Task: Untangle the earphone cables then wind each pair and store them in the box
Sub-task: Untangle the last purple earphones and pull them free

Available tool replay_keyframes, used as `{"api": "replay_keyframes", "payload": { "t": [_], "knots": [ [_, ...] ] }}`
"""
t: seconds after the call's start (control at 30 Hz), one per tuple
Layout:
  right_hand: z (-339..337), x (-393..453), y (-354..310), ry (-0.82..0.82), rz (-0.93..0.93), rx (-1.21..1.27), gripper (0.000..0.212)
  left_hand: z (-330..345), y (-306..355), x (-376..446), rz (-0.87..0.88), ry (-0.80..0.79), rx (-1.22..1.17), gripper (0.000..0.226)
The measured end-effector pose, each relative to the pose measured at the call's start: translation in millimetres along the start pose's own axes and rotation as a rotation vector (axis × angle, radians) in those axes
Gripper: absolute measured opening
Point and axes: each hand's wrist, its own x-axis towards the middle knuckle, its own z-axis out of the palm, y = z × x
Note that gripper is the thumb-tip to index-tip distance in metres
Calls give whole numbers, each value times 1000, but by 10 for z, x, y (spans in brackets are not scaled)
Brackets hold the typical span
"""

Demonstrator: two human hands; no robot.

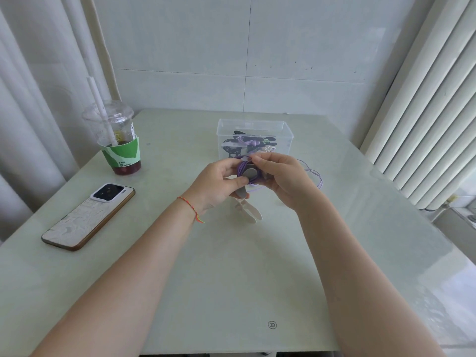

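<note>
Two bare forearms reach out over the pale green desk (pixel 231 279), and the grip sits where both hands meet above its middle. The left hand (pixel 219 181), with a red string bracelet (pixel 189 204) at its wrist, has fingers and thumb curled round a grey winder (pixel 249 173), the thumb pressed on its lower part. The right hand (pixel 280 173) pinches the purple earphone cable (pixel 242 168) at the top of the winder, where several turns of it are already wrapped. Just below the grip and nearer the person, a white winder (pixel 251 212) lies flat on the desk. To the right of the grip the loose tail of the purple cable trails in loops on the desk. Well off to the left of the grip lies a phone (pixel 87 217) face down, and beyond it stands a plastic cup (pixel 119 140) with a green sleeve, a domed lid and a white straw. Just behind the grip stands the clear box (pixel 255 124), open, with black, purple and white wound earphones inside. Behind it all are a white tiled wall and pale curtains.
</note>
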Motion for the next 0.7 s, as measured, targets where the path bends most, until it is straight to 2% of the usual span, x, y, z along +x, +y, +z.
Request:
{"api": "replay_keyframes", "payload": {
  "t": [0.33,0.57,0.7],
  "knots": [
    [-42,-11,-6,-22,44,-50,27,-17,-15,17,3,-19,28,34],
    [-125,-25,-14,-73,102,-97,19,-9,3,-9,46,-92,84,73],
    [-144,-22,-18,-96,107,-114,21,-5,28,-36,122,-170,118,80]
  ]
}}
